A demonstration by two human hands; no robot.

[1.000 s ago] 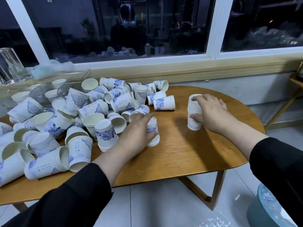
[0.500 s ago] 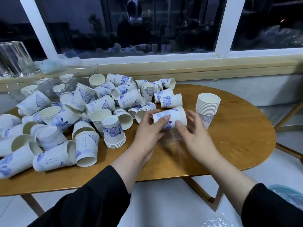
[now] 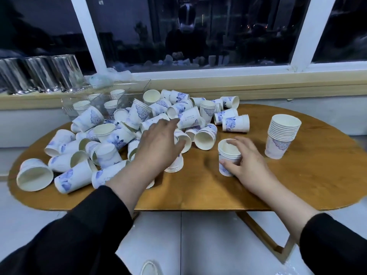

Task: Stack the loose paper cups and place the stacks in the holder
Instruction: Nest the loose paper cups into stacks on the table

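Note:
Many white paper cups with blue prints lie in a loose pile [image 3: 123,132] over the left and middle of the oval wooden table [image 3: 198,187]. My right hand [image 3: 246,163] grips a short upright stack of cups [image 3: 228,155] standing on the table. My left hand [image 3: 158,141] hovers over the pile with its fingers spread and holds nothing. A small upside-down stack [image 3: 175,165] shows just under its wrist. A taller upright stack [image 3: 282,135] stands at the right. The clear holder [image 3: 95,102] at the back left has a few short stacks inside.
Several shiny metal canisters [image 3: 39,74] stand on the window sill at the back left. A crumpled plastic bag [image 3: 107,76] lies on the sill. The table's front edge runs just before my forearms, with white floor tiles below. A cup lies on the floor [image 3: 151,268].
Both hands held one lying short stack half a second ago. Now my right hand has stood it upright on the table, and my left hand has let go and reached over the pile.

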